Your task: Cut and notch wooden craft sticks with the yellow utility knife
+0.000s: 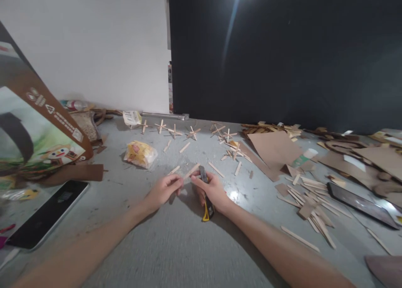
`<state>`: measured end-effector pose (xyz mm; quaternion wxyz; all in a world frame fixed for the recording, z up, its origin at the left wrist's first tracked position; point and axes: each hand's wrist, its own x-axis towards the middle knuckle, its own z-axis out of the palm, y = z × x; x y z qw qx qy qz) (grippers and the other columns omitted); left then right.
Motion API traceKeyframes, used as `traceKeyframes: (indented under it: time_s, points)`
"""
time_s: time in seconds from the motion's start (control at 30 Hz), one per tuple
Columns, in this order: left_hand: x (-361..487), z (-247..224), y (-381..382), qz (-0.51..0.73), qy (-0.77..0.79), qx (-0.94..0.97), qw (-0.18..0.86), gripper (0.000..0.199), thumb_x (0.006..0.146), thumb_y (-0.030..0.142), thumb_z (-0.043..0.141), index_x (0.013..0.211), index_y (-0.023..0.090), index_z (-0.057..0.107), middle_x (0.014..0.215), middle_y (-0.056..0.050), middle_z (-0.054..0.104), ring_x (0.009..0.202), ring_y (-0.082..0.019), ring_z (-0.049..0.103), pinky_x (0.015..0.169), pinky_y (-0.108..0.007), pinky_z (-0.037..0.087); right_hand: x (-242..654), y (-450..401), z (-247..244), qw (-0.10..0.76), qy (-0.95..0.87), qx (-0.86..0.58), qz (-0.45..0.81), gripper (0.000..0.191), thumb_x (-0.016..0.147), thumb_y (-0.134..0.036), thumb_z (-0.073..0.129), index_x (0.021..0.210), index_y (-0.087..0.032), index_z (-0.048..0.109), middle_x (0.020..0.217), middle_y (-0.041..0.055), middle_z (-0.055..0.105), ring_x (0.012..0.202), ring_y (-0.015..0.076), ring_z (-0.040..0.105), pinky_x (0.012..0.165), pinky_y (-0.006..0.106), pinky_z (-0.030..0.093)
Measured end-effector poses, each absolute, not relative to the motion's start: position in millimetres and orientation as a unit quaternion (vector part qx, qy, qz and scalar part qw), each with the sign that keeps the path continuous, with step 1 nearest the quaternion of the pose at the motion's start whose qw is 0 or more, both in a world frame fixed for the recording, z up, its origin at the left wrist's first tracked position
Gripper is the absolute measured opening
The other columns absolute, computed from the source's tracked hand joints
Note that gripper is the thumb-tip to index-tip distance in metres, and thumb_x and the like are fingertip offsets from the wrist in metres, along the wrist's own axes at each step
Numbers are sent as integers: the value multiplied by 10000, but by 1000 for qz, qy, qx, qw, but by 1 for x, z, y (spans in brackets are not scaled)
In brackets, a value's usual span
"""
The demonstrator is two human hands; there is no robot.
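My left hand [165, 191] pinches the near end of a wooden craft stick [191, 171], which slants up to the right. Close beside it, my right hand [213, 190] is wrapped round a black and yellow utility knife [203, 175], its yellow end pointing down toward me. Whether the blade is out, I cannot tell. The right fingertips are near the stick; I cannot tell if they touch it. Another stick [173, 169] lies just beyond my left hand, and a loose stick [216, 169] lies past my right hand. Small crossed-stick pieces [174, 131] stand in a row farther back.
A yellow patterned packet [140, 154] lies left of centre. At the left are a phone [48, 214] and a printed carton [40, 124]. To the right lie a heap of craft sticks [314, 212], brown cardboard [270, 149] and a dark phone [362, 204]. A black panel [282, 61] rises behind.
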<state>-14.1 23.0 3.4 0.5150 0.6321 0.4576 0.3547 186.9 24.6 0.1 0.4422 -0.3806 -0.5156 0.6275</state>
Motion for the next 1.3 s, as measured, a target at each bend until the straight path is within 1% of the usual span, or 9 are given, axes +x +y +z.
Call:
traceKeyframes:
  time_s: [0.27,0.5,0.67,0.73,0.8,0.9,1.0,1.13,1.3]
  points:
    - [-14,-1,27,435,528,601,414,450,900,642,565,762,215,587,627,8,562,608,-162,508,578,-280,394,204,37,7,412,-569,-420,574,392,916,-654,549,932,-291,402,516,-147,459,324,105,385,345,220,304]
    - [-12,-11,21,351,501,772,173,347,965,302,508,634,208,553,801,-56,615,891,-229,558,856,-368,474,222,36,33,172,-823,-450,300,192,1066,-261,411,881,-251,465,634,-42,548,554,150,541,586,277,345]
    - [-9,-15,11,284,477,827,90,455,993,272,559,543,204,542,795,-88,618,920,-256,567,869,-415,501,218,28,37,53,-880,-437,179,280,1108,-245,404,885,-219,572,705,7,586,713,193,636,641,305,330]
    - [-8,-13,10,297,492,814,91,323,986,282,593,680,196,655,887,-97,674,969,-267,604,908,-434,520,215,27,34,39,-881,-443,161,350,1132,-286,382,881,-205,612,734,36,632,764,215,680,672,315,366]
    - [-8,-11,11,316,495,803,108,129,951,266,645,1010,196,736,1124,-116,728,1141,-294,633,1018,-476,509,213,27,32,33,-883,-445,149,387,1137,-312,384,881,-196,649,767,62,676,802,233,708,707,328,399]
    - [-9,-9,14,300,464,816,168,523,912,258,704,1423,238,590,1457,-138,661,1423,-326,551,1181,-549,411,212,28,32,19,-890,-431,148,363,1126,-308,409,916,-196,682,824,78,720,824,239,720,737,337,420]
    - [-10,-8,13,266,440,822,244,739,929,258,695,1601,248,389,1490,-146,663,1512,-320,494,1245,-580,347,215,26,36,7,-886,-438,151,278,1110,-314,430,1005,-190,657,861,82,724,780,230,689,681,323,379]
    - [-12,-10,14,264,422,802,331,893,987,279,624,1694,222,81,1493,-168,657,1563,-287,435,1265,-606,331,224,24,44,-5,-876,-442,194,176,1078,-270,419,1063,-204,581,801,43,667,673,198,585,603,306,309]
    - [-13,-14,17,253,422,790,365,1040,943,230,682,1696,229,-36,1531,-186,619,1585,-282,395,1281,-608,315,232,26,49,1,-893,-390,226,207,1075,-213,391,1122,-237,590,837,35,673,749,204,621,650,289,353]
